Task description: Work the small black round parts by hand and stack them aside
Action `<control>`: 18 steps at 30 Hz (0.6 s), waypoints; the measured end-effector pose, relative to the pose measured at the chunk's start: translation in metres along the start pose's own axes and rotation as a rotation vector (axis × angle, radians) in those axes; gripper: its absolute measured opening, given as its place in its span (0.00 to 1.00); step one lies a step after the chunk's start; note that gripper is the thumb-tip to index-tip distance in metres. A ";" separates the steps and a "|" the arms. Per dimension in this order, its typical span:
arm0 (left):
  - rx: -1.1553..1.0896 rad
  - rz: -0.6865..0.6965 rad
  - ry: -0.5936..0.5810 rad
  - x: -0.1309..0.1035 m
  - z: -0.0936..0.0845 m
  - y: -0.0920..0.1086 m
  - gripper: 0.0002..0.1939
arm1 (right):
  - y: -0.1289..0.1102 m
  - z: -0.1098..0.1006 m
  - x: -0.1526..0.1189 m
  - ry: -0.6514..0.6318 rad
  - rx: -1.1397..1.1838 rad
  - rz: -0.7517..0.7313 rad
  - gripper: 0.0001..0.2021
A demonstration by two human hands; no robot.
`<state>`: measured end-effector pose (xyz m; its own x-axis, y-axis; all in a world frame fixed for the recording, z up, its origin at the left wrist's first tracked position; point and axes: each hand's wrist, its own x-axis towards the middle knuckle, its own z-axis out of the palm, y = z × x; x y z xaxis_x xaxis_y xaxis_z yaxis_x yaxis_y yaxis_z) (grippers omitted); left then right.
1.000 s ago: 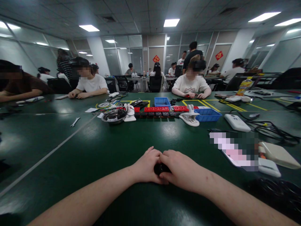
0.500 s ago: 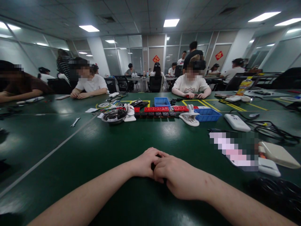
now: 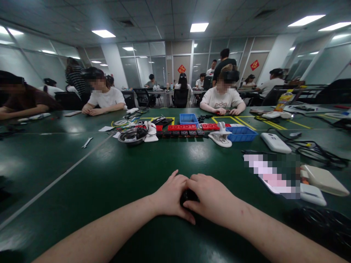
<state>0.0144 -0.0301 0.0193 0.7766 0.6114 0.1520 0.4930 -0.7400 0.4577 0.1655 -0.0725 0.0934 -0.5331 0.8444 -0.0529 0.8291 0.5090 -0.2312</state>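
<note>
Close in front of me, a small black object [image 3: 189, 197] with a smooth, shiny surface shows between my two hands; most of it is covered, and its kind cannot be made out. My left hand [image 3: 173, 194] is curled against its left side, thumb pointing toward me along the near edge. From the right, my right hand [image 3: 211, 193] closes over the top of the object, with its thumb across the near side. The fingertips of both hands meet at the far side.
On the green table [image 3: 131, 175] lie a wrench [image 3: 87, 143], a metal bowl [image 3: 132, 140] of cables, red socket strips [image 3: 182, 127], a white clip stand [image 3: 220, 137], blue trays [image 3: 241, 134], a phone [image 3: 274, 179] and a white power bank [image 3: 275, 142]. Several people sit around.
My hands have spread and turned slightly, and the black object between them has come into clearer view. The right hand's fingers have shifted from the near side to over the top.
</note>
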 end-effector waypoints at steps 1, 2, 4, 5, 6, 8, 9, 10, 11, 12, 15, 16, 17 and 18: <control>0.012 -0.006 0.008 0.000 0.000 0.000 0.37 | 0.000 0.001 0.001 -0.010 -0.008 0.014 0.11; 0.022 -0.011 0.015 0.000 0.001 0.000 0.34 | -0.001 0.002 0.001 -0.015 -0.010 0.024 0.11; 0.035 -0.013 0.028 0.000 0.001 0.000 0.31 | -0.001 0.004 0.002 -0.021 -0.003 0.037 0.11; 0.038 -0.012 0.033 0.000 0.002 0.000 0.30 | -0.001 0.004 0.002 -0.025 0.001 0.040 0.11; 0.039 -0.011 0.036 0.000 0.002 0.000 0.30 | -0.001 0.004 0.002 -0.028 0.003 0.044 0.11; 0.039 -0.010 0.036 0.001 0.002 0.000 0.29 | -0.001 0.004 0.002 -0.033 0.006 0.049 0.12; 0.038 -0.011 0.039 0.001 0.002 0.000 0.28 | -0.001 0.004 0.002 -0.035 0.007 0.049 0.12; 0.037 -0.013 0.041 0.001 0.002 0.000 0.28 | 0.000 0.004 0.003 -0.037 0.008 0.048 0.12; 0.035 -0.018 0.044 0.001 0.002 0.000 0.28 | 0.000 0.004 0.003 -0.038 0.007 0.049 0.12; 0.031 -0.026 0.049 0.001 0.002 0.000 0.28 | 0.000 0.004 0.003 -0.039 0.004 0.049 0.12; 0.015 -0.046 0.056 0.002 0.002 -0.001 0.28 | 0.002 0.006 0.004 -0.026 0.001 0.018 0.11; 0.010 -0.045 0.053 0.002 0.003 -0.002 0.28 | 0.003 0.007 0.004 -0.020 0.005 -0.005 0.12; 0.006 -0.041 0.048 0.002 0.003 -0.003 0.28 | 0.004 0.007 0.003 -0.014 0.013 -0.032 0.12; 0.001 -0.034 0.041 0.002 0.003 -0.004 0.27 | 0.005 0.007 0.003 -0.008 0.023 -0.062 0.12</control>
<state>0.0152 -0.0264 0.0149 0.7425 0.6472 0.1726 0.5193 -0.7190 0.4619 0.1668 -0.0690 0.0852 -0.5845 0.8101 -0.0453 0.7905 0.5560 -0.2569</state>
